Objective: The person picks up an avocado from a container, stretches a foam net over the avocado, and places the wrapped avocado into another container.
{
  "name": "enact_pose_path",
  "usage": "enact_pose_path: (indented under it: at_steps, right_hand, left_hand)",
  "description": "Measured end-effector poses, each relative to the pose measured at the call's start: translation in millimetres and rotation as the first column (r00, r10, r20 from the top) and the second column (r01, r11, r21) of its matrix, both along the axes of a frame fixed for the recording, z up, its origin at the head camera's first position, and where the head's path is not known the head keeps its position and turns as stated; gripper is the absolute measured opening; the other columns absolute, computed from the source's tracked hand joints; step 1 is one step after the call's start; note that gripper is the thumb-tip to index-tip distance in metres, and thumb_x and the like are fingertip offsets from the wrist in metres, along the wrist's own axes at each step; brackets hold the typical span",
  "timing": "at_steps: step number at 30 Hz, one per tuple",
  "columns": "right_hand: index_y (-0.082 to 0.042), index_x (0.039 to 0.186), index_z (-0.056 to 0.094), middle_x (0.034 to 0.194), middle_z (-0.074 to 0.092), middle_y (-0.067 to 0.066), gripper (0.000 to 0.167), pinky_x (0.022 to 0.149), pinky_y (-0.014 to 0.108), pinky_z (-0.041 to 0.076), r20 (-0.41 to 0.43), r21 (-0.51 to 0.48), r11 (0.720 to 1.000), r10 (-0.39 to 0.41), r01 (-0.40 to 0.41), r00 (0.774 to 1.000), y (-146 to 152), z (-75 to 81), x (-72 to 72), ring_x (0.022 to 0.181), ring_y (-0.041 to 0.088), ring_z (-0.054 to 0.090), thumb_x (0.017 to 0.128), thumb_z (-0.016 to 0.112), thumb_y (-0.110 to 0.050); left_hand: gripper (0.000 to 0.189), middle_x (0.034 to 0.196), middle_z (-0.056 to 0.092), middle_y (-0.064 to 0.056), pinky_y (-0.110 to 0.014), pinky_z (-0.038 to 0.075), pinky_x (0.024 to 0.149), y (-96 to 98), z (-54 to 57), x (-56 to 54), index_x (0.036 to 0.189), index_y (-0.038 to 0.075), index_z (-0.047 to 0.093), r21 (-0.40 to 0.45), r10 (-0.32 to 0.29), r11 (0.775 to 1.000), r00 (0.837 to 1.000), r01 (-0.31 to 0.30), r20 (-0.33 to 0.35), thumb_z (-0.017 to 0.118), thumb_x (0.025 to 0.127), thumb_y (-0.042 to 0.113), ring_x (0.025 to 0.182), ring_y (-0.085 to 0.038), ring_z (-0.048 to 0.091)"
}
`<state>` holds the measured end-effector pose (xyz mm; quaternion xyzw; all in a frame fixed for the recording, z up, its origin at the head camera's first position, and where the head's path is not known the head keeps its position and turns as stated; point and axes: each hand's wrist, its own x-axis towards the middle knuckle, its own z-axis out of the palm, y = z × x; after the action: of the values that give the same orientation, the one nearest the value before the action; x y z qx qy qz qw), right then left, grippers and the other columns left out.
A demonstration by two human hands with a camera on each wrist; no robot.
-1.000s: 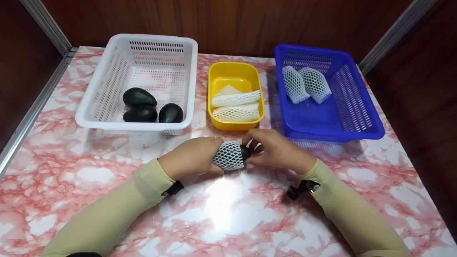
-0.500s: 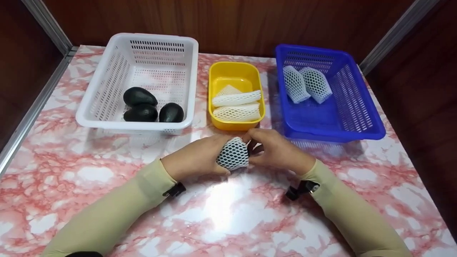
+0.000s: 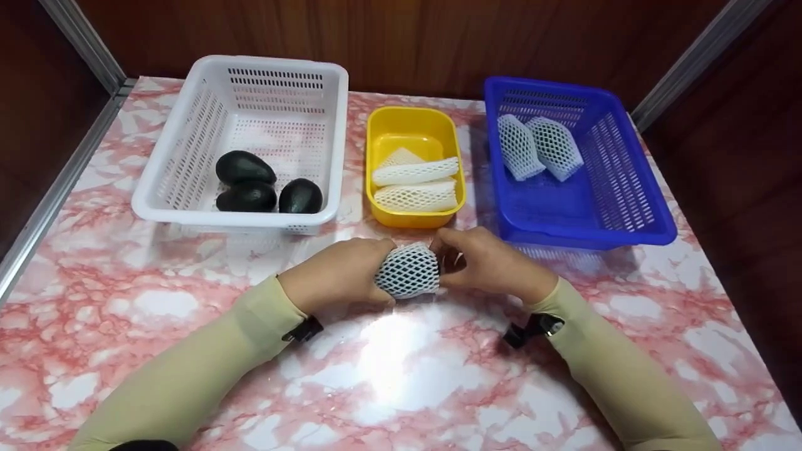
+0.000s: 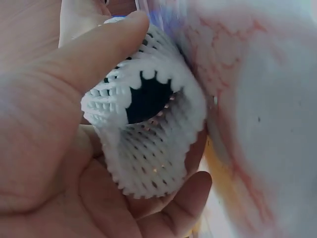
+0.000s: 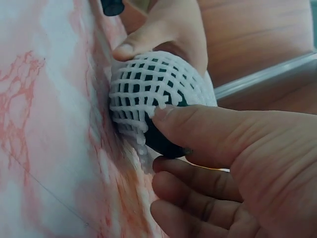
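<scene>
Surface with glossy pink-and-white marbling [image 3: 401,401] carries everything, and its slickness could let a rounded fruit roll if the grip slackens. A white slotted plastic basket [image 3: 238,218] of dark avocados [image 3: 245,169] and a blue slotted plastic basket [image 3: 583,239] holding two netted, oblong pieces [image 3: 554,149] stand beyond, well apart; between them is a yellow rectangular plastic tub [image 3: 413,219] with white folded foam nets [image 3: 416,197]. The tub sits near the hands, so a careless lift might nudge it.

The left hand [image 3: 341,269] curls round a white foam mesh sleeve [image 3: 410,272], while the right hand [image 3: 492,266] pinches its opposite edge, thumb on top. Pulling that edge unevenly could tear the mesh; squeezing too hard might push the fruit out of place.

That dark green, oval avocado [image 5: 163,141] lies inside the sleeve, between the two hands: one end is bare beneath the right thumb, and the other sits back from the sleeve's loose opening beside the left palm.
</scene>
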<state>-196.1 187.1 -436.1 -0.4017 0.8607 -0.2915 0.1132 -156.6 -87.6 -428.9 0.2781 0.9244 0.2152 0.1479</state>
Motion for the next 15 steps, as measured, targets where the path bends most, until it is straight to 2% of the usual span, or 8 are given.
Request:
enact_pose_path:
  at_steps: [4, 8, 12, 15]
  right_hand:
    - [-0.007, 0.108, 0.068, 0.094, 0.078, 0.009, 0.032, 0.074, 0.037, 0.065, 0.004, -0.004, 1.000, -0.012, 0.012, 1.000, 0.1, 0.9, 1.2, 0.083, 0.025, 0.075, 0.081, 0.082, 0.000]
    - [-0.007, 0.107, 0.066, 0.090, 0.076, 0.008, 0.034, 0.071, 0.032, 0.063, -0.009, -0.004, 1.000, -0.019, 0.019, 1.000, 0.3, 1.3, 2.1, 0.081, 0.026, 0.074, 0.078, 0.080, 0.004]
    - [-0.007, 0.106, 0.066, 0.089, 0.075, 0.008, 0.034, 0.070, 0.031, 0.063, -0.014, 0.019, 1.000, -0.017, 0.017, 1.000, 0.3, 0.4, 1.6, 0.080, 0.025, 0.074, 0.077, 0.081, 0.004]
    - [-0.007, 0.110, 0.069, 0.095, 0.078, 0.008, 0.033, 0.075, 0.035, 0.065, -0.003, 0.070, 0.997, -0.014, 0.015, 1.000, -0.3, 2.7, 2.2, 0.084, 0.023, 0.075, 0.082, 0.086, -0.002]
  left_hand:
    - [0.074, 0.130, 0.074, -0.005, -0.049, 0.057, 0.108, 1.0, -2.7, 0.5, 0.144, 0.015, 0.060, 0.108, -0.020, 0.994, 0.999, 0.015, 0.043, 0.096, 0.082, 0.032, 0.117, -0.027, 0.071]
    - [0.084, 0.140, 0.072, 0.001, -0.047, 0.055, 0.113, 2.9, -4.8, 1.3, 0.156, 0.023, 0.054, 0.211, -0.048, 0.977, 0.996, 0.032, 0.071, 0.095, 0.083, 0.028, 0.124, -0.023, 0.069]
    - [0.089, 0.145, 0.069, 0.001, -0.047, 0.054, 0.115, 4.6, -7.5, 1.6, 0.162, 0.026, 0.049, 0.226, -0.056, 0.973, 0.997, 0.040, 0.062, 0.094, 0.085, 0.030, 0.127, -0.023, 0.067]
    - [0.095, 0.152, 0.065, -0.002, -0.049, 0.050, 0.120, 5.3, -9.7, 2.3, 0.166, 0.026, 0.043, 0.199, -0.060, 0.979, 0.997, 0.050, 0.044, 0.093, 0.086, 0.033, 0.135, -0.025, 0.064]
